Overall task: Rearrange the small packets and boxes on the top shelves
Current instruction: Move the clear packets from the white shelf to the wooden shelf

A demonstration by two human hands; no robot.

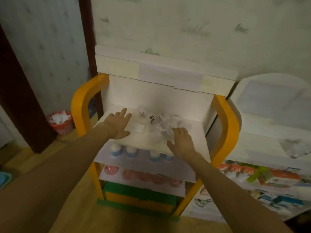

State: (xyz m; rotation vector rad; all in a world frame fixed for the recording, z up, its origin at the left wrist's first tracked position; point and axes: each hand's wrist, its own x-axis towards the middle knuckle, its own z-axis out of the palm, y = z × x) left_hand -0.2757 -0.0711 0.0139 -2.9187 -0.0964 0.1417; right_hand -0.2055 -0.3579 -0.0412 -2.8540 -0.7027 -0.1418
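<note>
A heap of small pale packets and boxes [159, 121] lies on the white top shelf [148, 142] of an orange-framed rack, toward its back right. A flat white packet [138, 127] lies just left of the heap. My left hand [117, 126] hovers palm down over the shelf's left part, fingers spread and straight, holding nothing. My right hand [180, 142] is spread palm down at the shelf's right front, its fingertips at the near edge of the heap. The picture is blurred, so single packets are hard to tell apart.
Lower shelves carry blue-and-white bottles [131, 152] and red round items [144, 175]. A white board [165, 73] lies across the rack top. A second white rack [269, 148] with colourful boxes stands to the right. A red bin [61, 122] sits on the floor at left.
</note>
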